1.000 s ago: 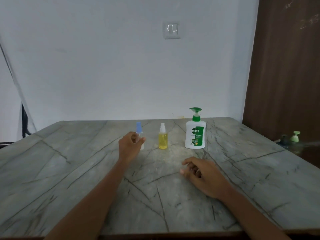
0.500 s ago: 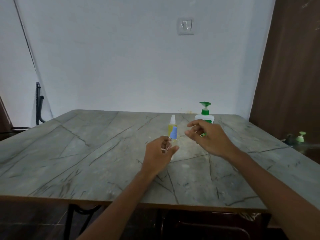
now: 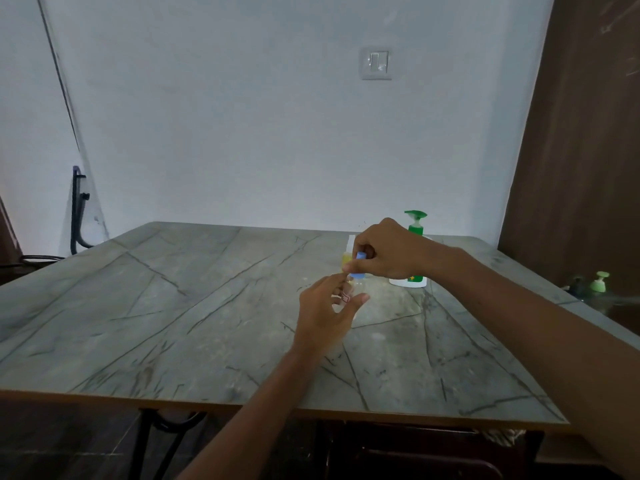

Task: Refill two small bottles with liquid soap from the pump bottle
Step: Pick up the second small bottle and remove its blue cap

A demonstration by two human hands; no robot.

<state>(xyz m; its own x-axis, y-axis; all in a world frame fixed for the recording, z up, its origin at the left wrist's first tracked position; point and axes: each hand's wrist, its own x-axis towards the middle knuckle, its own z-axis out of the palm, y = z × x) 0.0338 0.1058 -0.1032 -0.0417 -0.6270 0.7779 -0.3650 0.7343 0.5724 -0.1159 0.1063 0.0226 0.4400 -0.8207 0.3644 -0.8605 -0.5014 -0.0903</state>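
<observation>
Marble-pattern table (image 3: 173, 306) carries all items. L hand (image 3: 327, 308): fingers and thumb wrapped round clear small bottle (image 3: 356, 287), approx. upright near table centre; lifted or resting, cannot tell. R hand (image 3: 389, 252): thumb and fingers pinched on blue cap (image 3: 359, 263), cap seated on bottle. Yellow small bottle (image 3: 345, 260) stands just behind, partly hidden, white top on. Pump bottle (image 3: 415, 225) stands rear right, behind R hand, untouched. Status, est.: cap removal in progress; no soap transferred. Remaining: open, fill, recap both bottles.
</observation>
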